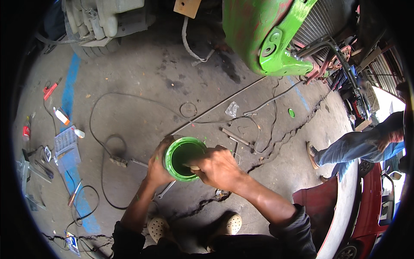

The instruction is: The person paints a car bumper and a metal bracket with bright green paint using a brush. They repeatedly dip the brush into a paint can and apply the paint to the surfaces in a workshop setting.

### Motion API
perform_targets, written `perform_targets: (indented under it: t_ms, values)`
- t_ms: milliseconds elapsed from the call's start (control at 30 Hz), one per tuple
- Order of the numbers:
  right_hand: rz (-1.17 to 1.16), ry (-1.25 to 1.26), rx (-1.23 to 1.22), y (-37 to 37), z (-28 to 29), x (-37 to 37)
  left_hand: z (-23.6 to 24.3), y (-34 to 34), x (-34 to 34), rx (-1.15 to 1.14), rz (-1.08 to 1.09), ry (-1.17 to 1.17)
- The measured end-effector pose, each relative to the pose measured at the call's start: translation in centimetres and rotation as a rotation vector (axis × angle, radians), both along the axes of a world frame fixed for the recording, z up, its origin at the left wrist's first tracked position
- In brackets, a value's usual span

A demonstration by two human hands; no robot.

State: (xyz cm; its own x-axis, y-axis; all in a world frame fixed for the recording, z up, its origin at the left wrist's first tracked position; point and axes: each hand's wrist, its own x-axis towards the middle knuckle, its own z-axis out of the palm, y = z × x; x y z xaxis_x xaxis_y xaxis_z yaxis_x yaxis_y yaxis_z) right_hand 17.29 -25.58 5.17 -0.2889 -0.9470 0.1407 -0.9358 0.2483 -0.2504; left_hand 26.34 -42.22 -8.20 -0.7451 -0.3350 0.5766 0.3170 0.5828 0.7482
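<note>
My left hand (158,162) is wrapped round the side of an open can (185,140) with a green-smeared rim and dark insides. The can is tipped so that I look straight into its mouth. Over the can's right edge, my right hand (221,167) is closed on a tan, stick-like handle (195,167). Its far end goes into the dark of the can, so I cannot see what is on it. Both hands are above the floor, in front of my light clogs (158,228).
A green-painted vehicle panel (246,39) hangs at the upper right. Across the floor run a thin black cable (97,108), a long metal rod (228,98) and a crack. Tools and a clear plastic organizer (67,142) lie left. A person in jeans (349,149) and a red car (366,216) are right.
</note>
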Motion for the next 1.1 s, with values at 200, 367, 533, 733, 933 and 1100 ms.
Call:
perform_targets:
  t_ms: [200,367,533,733,933,1100]
  values:
    - [-0.045,0.085,-0.337,-1.0,0.1,1.1,0.3,0.2,-0.4,-0.012,0.052,0.067]
    - [-0.119,0.076,-0.230,-2.3,-1.9,1.5,1.3,0.0,-0.3,0.005,-0.007,-0.001]
    - [-0.093,0.046,0.022,-1.7,-0.2,1.1,1.1,-0.3,0.1,-0.021,-0.042,0.034]
    - [0.013,-0.037,-0.019,-1.2,2.7,1.0,1.3,-0.8,0.8,-0.027,-0.034,0.067]
    - [0.108,0.056,-0.207,-2.9,-2.4,1.3,1.2,-0.9,0.9,-0.044,-0.047,-0.001]
    - [0.123,0.143,0.176,-2.2,-1.0,0.8,0.0,-1.4,1.0,-0.035,-0.063,0.009]
